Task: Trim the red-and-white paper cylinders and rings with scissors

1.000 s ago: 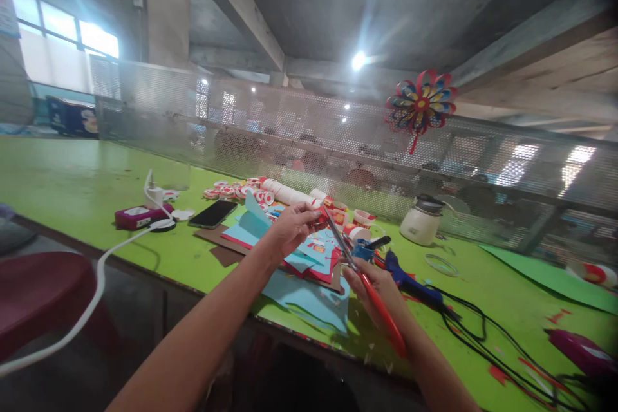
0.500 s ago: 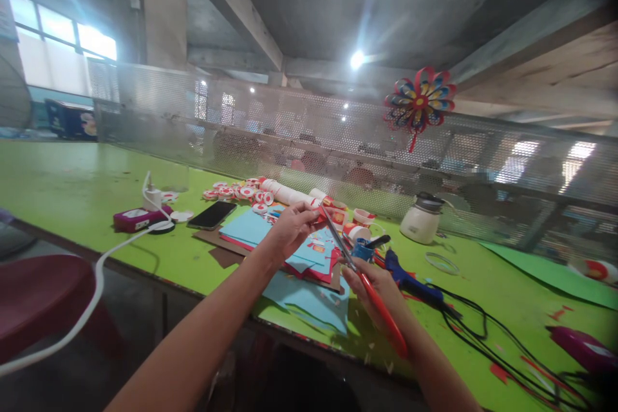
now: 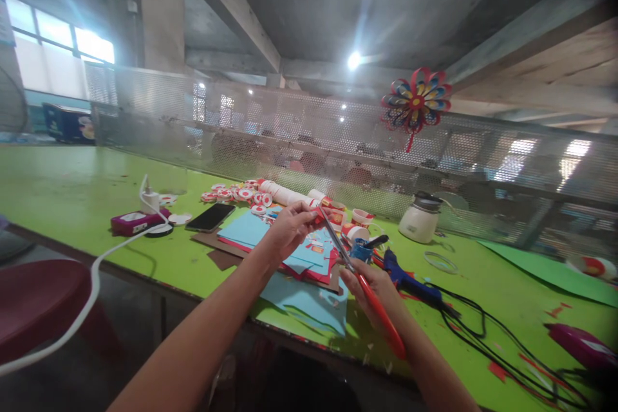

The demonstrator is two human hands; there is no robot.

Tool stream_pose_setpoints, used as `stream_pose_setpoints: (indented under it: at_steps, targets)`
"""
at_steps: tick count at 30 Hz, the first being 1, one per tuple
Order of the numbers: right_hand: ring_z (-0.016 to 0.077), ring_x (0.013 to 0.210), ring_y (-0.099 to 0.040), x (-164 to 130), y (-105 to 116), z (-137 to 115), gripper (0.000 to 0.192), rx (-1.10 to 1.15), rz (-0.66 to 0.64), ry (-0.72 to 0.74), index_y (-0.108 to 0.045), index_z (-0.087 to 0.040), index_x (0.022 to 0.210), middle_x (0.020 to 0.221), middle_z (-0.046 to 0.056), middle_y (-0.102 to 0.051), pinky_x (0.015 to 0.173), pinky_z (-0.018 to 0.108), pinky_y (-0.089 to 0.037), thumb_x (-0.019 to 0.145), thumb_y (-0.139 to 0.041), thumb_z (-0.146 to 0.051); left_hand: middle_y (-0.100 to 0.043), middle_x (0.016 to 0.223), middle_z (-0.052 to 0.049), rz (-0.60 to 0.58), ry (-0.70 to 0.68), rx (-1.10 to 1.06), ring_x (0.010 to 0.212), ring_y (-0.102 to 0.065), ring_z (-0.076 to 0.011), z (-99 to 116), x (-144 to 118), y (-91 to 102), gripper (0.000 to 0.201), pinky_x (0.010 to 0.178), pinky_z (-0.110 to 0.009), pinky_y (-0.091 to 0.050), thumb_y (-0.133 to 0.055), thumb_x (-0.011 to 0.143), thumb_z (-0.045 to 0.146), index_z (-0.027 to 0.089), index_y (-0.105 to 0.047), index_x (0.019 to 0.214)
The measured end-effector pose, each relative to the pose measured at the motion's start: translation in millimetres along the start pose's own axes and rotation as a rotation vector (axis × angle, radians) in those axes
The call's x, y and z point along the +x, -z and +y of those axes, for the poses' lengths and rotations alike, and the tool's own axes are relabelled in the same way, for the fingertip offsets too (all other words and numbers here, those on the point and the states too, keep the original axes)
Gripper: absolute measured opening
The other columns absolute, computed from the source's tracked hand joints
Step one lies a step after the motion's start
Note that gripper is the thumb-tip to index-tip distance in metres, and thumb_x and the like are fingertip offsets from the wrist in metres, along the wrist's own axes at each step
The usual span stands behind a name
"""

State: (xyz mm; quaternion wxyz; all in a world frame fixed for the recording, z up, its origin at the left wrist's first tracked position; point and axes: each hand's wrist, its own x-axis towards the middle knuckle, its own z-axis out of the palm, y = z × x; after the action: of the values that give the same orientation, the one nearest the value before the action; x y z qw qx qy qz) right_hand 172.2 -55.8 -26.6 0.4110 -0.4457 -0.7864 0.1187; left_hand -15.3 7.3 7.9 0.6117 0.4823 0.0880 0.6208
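A long green table [image 3: 72, 174] runs across the room, and just behind its far edge stands a perforated metal screen [image 3: 309, 135], through which blurred seated people show. Above the screen, bare concrete beams [image 3: 232, 6] cross a grey ceiling with one bright lamp [image 3: 354, 60], while a concrete pillar [image 3: 161, 13] rises behind the screen's left end and bright windows [image 3: 58, 45] sit left of that pillar. A paper pinwheel [image 3: 416, 103] hangs on the screen's upper right part.

A black smartphone [image 3: 210, 217] lies near the green table's [image 3: 72, 187] front edge beside a magenta box [image 3: 134, 222]. A white pot [image 3: 419, 221] stands near the mesh back edge, under 1 paper pinwheel [image 3: 415, 103].
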Motion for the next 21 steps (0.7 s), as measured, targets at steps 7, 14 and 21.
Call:
stream_pose_setpoints:
  at_steps: [7,14,21]
  targets:
    - [0.0187,0.062,-0.061,-0.7,1.3,-2.8,0.046,0.014,-0.020,-0.008,-0.069,-0.016,0.099,0.069,0.003,-0.067,0.056,0.026,-0.046,0.083,-0.046,-0.053,-0.070,0.080,-0.010,-0.021,-0.002,-0.021,0.091,-0.065,-0.0239,-0.9,1.7,2.8,0.019,0.090,-0.043,-0.043,-0.065,0.068,0.010,0.014,-0.048,0.063]
    - [0.0163,0.053,-0.054,-1.9,0.8,-6.5,0.047,0.025,-0.011,-0.038,-0.070,-0.017,0.097,0.054,0.000,-0.056,0.049,0.024,-0.041,0.082,-0.047,-0.055,-0.069,0.073,-0.007,0.004,-0.006,-0.020,0.087,-0.065,-0.0238,0.5,0.6,-0.6,0.019,0.088,-0.043,-0.044,-0.067,0.066,0.010,0.014,-0.049,0.061]
    - [0.0156,0.051,-0.051,-2.3,-0.3,-4.9,0.048,0.004,-0.021,-0.060,-0.069,-0.016,0.093,0.052,0.000,-0.053,0.046,0.023,-0.038,0.083,-0.044,-0.056,-0.068,0.073,-0.007,0.005,0.000,-0.026,0.086,-0.065,-0.0229,1.1,0.8,-0.3,0.019,0.087,-0.042,-0.044,-0.068,0.065,0.010,0.013,-0.050,0.061]
